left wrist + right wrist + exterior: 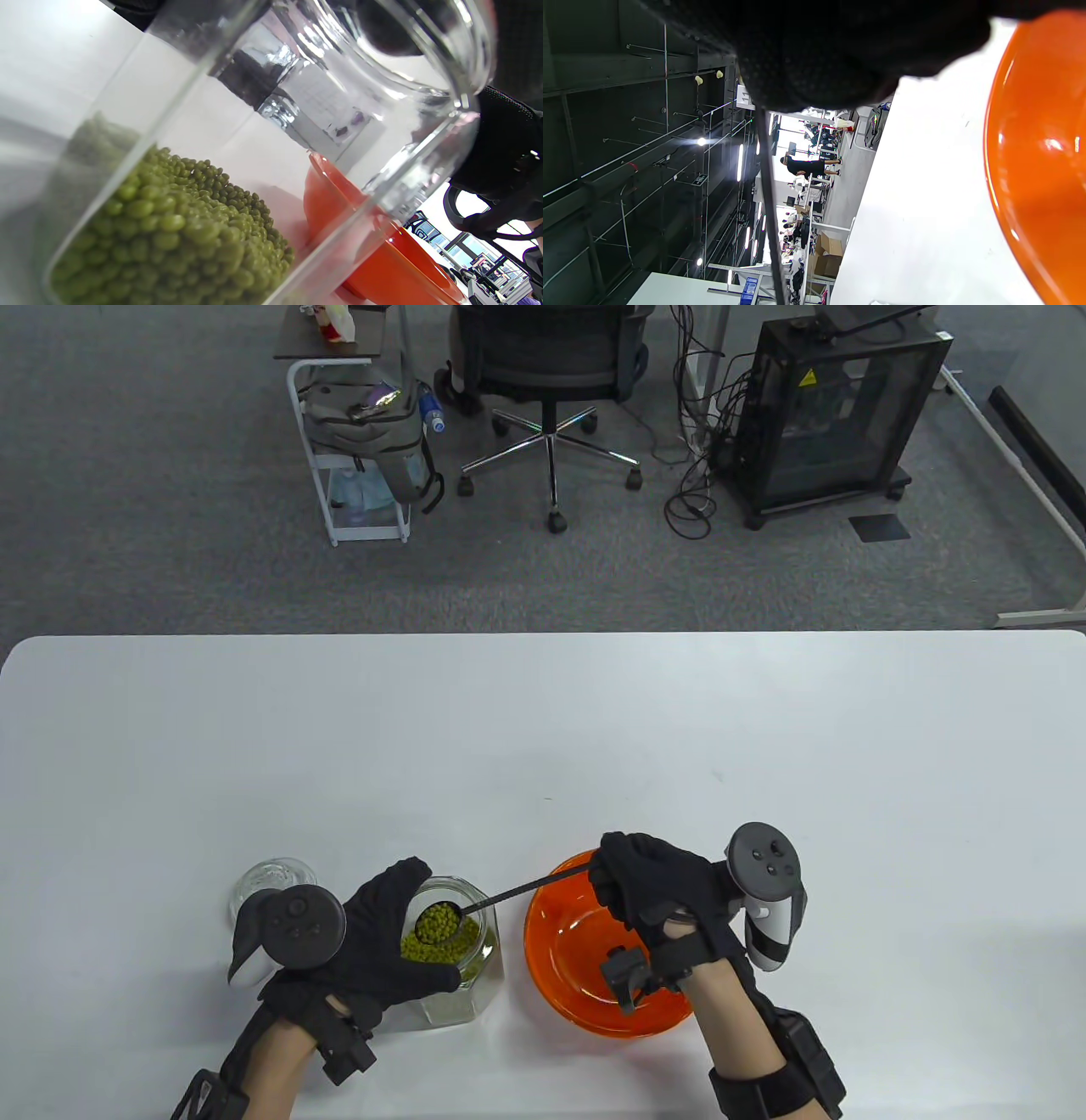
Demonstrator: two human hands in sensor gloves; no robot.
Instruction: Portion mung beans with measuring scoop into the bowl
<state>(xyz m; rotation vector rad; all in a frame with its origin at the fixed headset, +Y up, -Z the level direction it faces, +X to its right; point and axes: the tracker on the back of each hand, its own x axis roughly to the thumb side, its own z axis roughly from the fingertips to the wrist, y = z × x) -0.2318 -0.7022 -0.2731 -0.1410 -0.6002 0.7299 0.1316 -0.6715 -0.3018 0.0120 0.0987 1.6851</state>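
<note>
My left hand (pixel 386 937) grips the jar (pixel 454 976) while my right hand (pixel 657 891) holds the loaded scoop (pixel 437 922) above it; the bowl (pixel 577 984) under my right wrist looks empty.

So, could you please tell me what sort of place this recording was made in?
Probably an office or lab workspace rather than a kitchen: beyond the white table there is grey carpet, a swivel chair and a black equipment cabinet trailing cables.
</note>
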